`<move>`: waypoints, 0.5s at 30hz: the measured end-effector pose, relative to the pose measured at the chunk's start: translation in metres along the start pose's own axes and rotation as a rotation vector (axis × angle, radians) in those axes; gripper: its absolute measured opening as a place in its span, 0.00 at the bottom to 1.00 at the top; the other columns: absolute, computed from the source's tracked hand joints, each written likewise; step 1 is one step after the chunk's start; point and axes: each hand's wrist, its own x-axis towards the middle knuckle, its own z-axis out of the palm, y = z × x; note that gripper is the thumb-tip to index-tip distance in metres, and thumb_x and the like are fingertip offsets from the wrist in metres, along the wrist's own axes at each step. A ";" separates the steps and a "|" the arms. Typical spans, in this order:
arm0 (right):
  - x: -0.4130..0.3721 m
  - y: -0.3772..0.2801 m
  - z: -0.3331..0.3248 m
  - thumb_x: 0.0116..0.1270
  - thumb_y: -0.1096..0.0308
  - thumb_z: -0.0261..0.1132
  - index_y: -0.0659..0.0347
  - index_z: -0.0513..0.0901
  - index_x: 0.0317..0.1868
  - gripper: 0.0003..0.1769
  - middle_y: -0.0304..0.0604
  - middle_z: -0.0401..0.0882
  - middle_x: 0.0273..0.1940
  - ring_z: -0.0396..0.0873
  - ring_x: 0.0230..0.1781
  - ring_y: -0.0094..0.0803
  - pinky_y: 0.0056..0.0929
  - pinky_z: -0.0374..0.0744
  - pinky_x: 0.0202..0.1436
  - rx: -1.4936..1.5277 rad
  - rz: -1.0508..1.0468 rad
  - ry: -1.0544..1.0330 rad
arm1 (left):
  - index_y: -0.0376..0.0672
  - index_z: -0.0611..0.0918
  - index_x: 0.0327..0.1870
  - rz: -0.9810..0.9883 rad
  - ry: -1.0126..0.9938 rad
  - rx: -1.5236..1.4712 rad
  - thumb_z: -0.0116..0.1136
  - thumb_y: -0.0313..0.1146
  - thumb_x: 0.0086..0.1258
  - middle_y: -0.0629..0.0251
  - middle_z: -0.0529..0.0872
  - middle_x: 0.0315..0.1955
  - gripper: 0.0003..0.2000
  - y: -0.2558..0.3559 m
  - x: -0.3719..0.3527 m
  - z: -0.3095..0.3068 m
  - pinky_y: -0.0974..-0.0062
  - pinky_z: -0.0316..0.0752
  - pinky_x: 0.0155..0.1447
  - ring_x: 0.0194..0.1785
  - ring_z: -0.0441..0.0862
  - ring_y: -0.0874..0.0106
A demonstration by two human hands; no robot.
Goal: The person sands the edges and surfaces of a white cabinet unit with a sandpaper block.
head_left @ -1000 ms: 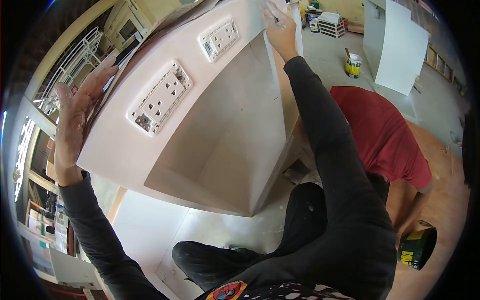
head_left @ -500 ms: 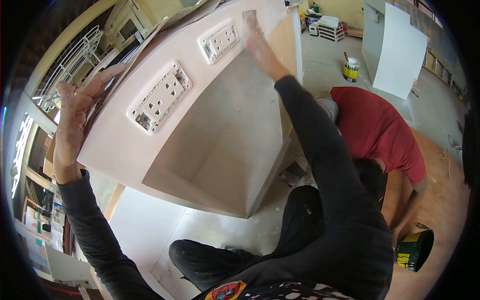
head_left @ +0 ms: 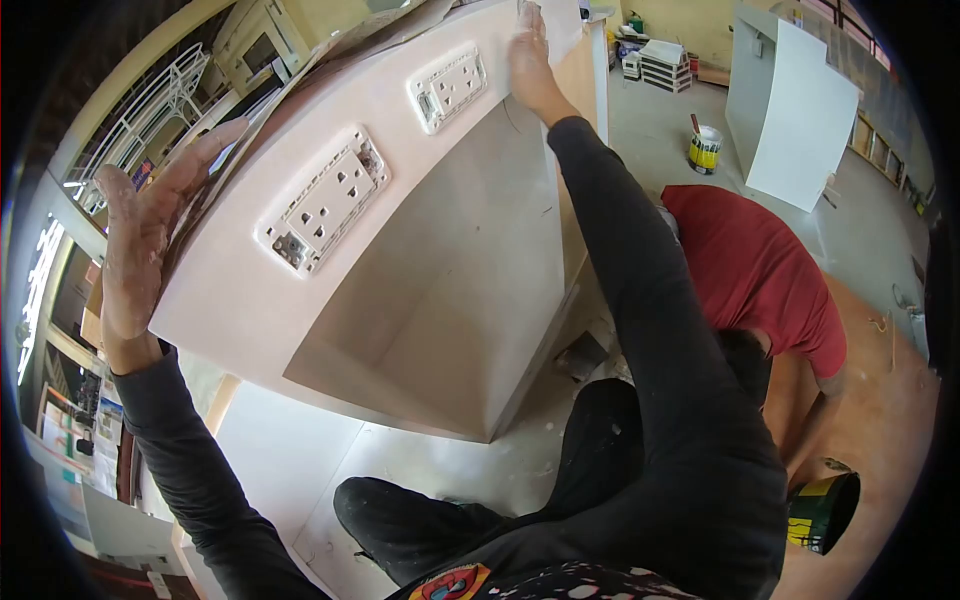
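Observation:
A pale pink, curved cabinet panel (head_left: 235, 310) stands before me, with two white outlet sockets set in it: a nearer one (head_left: 325, 200) and a farther one (head_left: 450, 88). My left hand (head_left: 150, 235), dusty, lies against the panel's left edge with thumb and fingers spread, holding nothing. At the panel's far right, my right hand (head_left: 535, 75) presses on the surface past the farther socket. A small greyish piece, looking like sandpaper (head_left: 524, 6), shows at its fingertips, mostly hidden. Below the panel is an open hollow (head_left: 440, 270).
A co-worker in a red shirt (head_left: 755, 260) bends down close at my right, by a dark green paint can (head_left: 825, 515) lying tilted. Farther back are a white paint bucket (head_left: 705, 150) and a white curved panel (head_left: 800, 110). Brown paper (head_left: 340, 55) runs along the cabinet's top edge.
My right hand has moved up and slightly right along the panel, and the grey piece shows less. My left hand stays on the left edge. The view has shifted slightly.

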 end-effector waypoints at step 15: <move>-0.006 -0.007 -0.023 0.81 0.65 0.37 0.72 0.38 0.80 0.34 0.64 0.34 0.81 0.32 0.83 0.55 0.47 0.32 0.82 -0.253 -0.317 -0.295 | 0.41 0.72 0.72 0.055 -0.035 0.138 0.15 0.79 0.67 0.50 0.73 0.70 0.53 0.001 0.001 -0.002 0.61 0.57 0.79 0.73 0.68 0.57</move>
